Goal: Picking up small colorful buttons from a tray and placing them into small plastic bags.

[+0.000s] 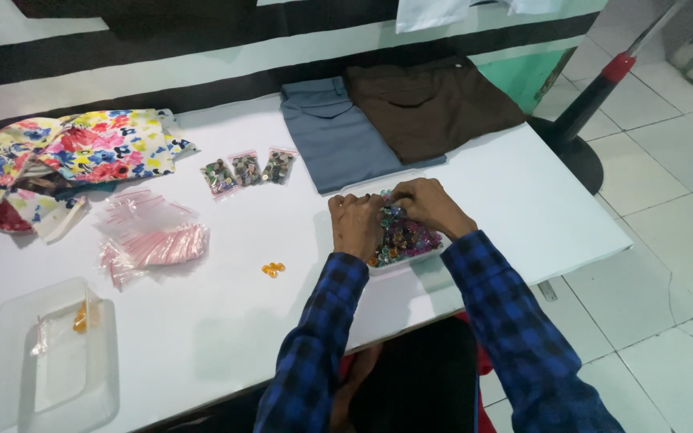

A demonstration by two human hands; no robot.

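Both hands, left (356, 224) and right (429, 204), sort beads (405, 239) in a tray (387, 269) at the desk's (226, 321) three o'clock; fingers pinched on beads. Filled bags (249, 170) wait at twelve.

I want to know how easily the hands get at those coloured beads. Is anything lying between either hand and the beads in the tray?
Nothing visible does. The left hand and right hand both rest directly in the shallow clear tray, fingers on the coloured beads. No lid or bag covers them.
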